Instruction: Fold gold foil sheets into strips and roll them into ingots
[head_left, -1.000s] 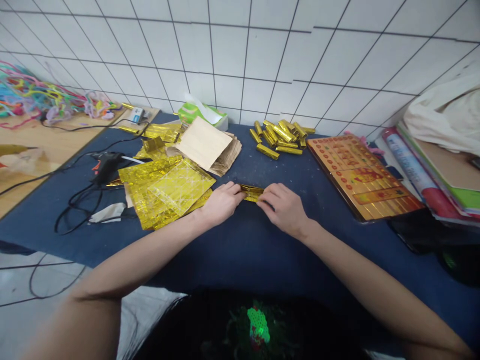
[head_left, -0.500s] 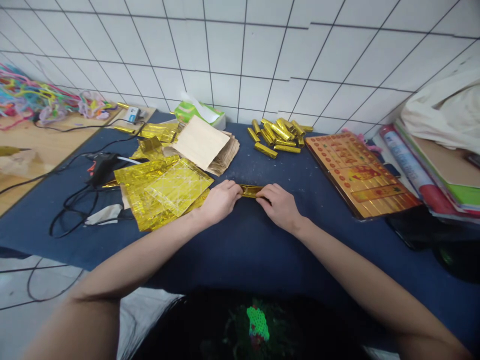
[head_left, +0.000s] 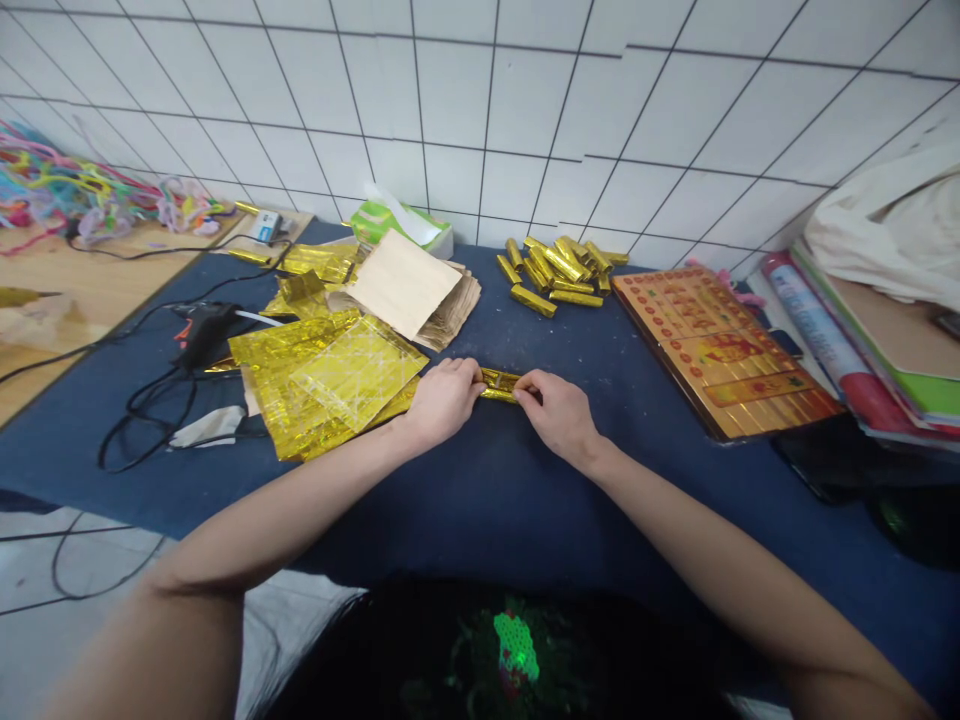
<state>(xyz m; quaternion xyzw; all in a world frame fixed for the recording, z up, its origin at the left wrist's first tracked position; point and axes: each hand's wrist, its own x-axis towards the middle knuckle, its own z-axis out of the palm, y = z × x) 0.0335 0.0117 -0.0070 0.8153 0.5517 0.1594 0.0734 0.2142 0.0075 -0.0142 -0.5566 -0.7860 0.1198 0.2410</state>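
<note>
Left hand (head_left: 446, 400) pinches the left end of a folded gold strip (head_left: 499, 384), its fingers drawn narrow and knuckles upward. Right hand (head_left: 559, 415) grips the other end between thumb and fingertips, so all 2 hands meet the same piece, with a short shiny stretch showing between them. That strip lies crosswise at the middle of the desk (head_left: 465, 510), which is covered in dark blue, in front of the person.

Just beside the left hand and forearm, gold foil sheets (head_left: 262, 385) overlap in a loose, crinkled pile. Behind them sits a stack of tan paper (head_left: 409, 285), its top sheet tilted, with a green tissue pack (head_left: 367, 222) close to the white tiled wall (head_left: 450, 90). Farther left are a black cord (head_left: 142, 400) and a black tool (head_left: 206, 335) with a white stick at its end.

Beyond the hands, well apart from them, more than 10 gold rolls (head_left: 564, 262) are heaped near the wall. To their right lies a flat orange-gold printed package (head_left: 720, 350), set at an angle.
</note>
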